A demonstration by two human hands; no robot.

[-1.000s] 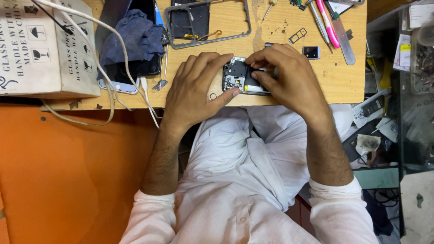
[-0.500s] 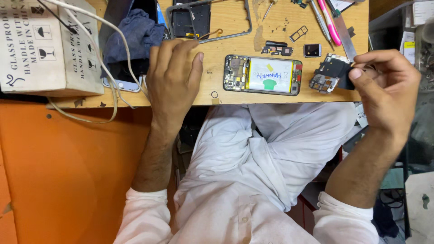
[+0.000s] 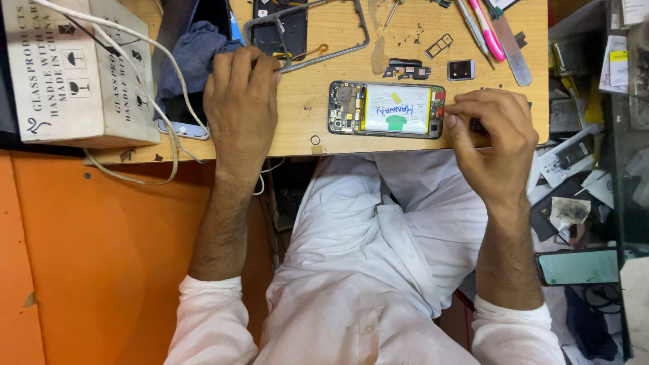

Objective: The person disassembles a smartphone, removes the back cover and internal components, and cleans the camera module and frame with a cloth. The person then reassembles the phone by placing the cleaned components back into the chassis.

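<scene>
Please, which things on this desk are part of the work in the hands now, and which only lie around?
In use:
- opened phone, back off, battery showing
- right hand at its end
- left hand on the metal frame

Lying about:
- cardboard box
- blue cloth
- pink tool
- SIM tray

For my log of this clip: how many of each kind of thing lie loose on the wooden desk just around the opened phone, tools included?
Opened phone with its battery showing: 1
Small loose phone parts: 3 (dark part, SIM tray, square module)
Tools at the top right: 3 (grey tool, pink tool, flat metal blade)
Total: 7
</scene>
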